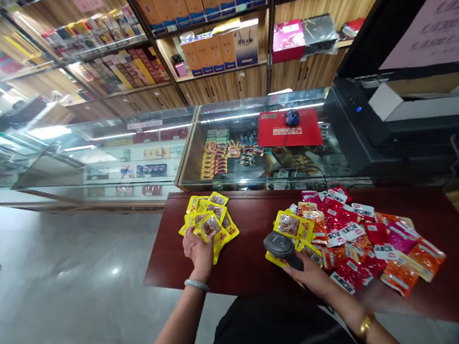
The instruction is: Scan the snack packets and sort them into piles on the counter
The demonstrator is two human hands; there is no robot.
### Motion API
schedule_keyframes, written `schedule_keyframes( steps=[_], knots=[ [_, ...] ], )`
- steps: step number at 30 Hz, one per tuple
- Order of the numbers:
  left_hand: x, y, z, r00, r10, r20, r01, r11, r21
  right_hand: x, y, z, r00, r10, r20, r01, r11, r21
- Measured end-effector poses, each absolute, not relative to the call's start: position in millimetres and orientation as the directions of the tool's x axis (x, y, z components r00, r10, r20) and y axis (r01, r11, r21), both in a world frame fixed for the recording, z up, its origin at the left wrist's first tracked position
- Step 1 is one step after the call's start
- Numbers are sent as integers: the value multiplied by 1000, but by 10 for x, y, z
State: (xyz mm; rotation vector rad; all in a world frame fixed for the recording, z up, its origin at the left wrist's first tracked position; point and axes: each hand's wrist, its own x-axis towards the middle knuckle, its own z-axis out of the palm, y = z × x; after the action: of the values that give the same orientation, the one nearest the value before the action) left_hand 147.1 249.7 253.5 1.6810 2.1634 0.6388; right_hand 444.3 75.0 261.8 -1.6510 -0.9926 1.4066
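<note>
At the lower middle of the frame the left hand is closed on a fan of yellow snack packets resting on the dark red table. Right of centre, the right hand grips a black barcode scanner over the mixed pile of red and orange packets. I think each packet should lie flat, code facing the scanner, and be read one at a time

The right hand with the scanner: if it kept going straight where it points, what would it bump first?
Probably the yellow packet just ahead of the scanner held by the right hand, at the near edge of the mixed snack pile. Depth is hard to judge.
</note>
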Motion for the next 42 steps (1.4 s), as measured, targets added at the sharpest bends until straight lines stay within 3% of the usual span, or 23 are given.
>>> schedule_keyframes(
  steps=[3, 7, 10, 14, 16, 23, 29, 32, 37, 42],
  knots=[
    [1791, 2460, 2516, -7, 997, 83, 890, -31, 455, 4471, 709, 2652, 144, 887, -439, 75, -452, -889],
    [2601, 2325, 2334, 420, 900, -118, 790, -299, 535, 4538, 618, 2706, 183, 867, -463, 57, -479, -876],
    [3192, 2296, 2196, 520, 827, -213, 779, -358, 514, 4606, 512, 2716, 230, 811, -538, 20, -557, -830],
    [3666, 2392, 2105, 386, 801, -457, 901, -222, 371, 4715, 351, 2654, 329, 806, -491, 37, -531, -847],
    [3738, 2458, 2081, 341, 787, -514, 916, -156, 368, 4761, 285, 2615, 346, 798, -493, 31, -535, -844],
    [3445, 2593, 1922, 395, 802, -448, 691, 62, 720, 4797, 301, 2607, 355, 803, -479, -23, -505, -863],
    [3050, 2574, 1893, 297, 866, -403, 395, 273, 877, 4712, 664, 2740, 290, 863, -413, 65, -448, -891],
    [2874, 2532, 1980, 306, 868, -392, 315, 296, 902, 4617, 870, 2822, 212, 881, -423, 70, -445, -893],
    [2606, 2509, 2117, 226, 907, -355, 433, 233, 871, 4464, 1051, 2796, 110, 883, -457, 98, -467, -879],
    [2123, 2578, 2249, 83, 922, -378, 365, 325, 873, 4388, 1057, 2630, 32, 904, -426, 96, -427, -899]
  ],
)
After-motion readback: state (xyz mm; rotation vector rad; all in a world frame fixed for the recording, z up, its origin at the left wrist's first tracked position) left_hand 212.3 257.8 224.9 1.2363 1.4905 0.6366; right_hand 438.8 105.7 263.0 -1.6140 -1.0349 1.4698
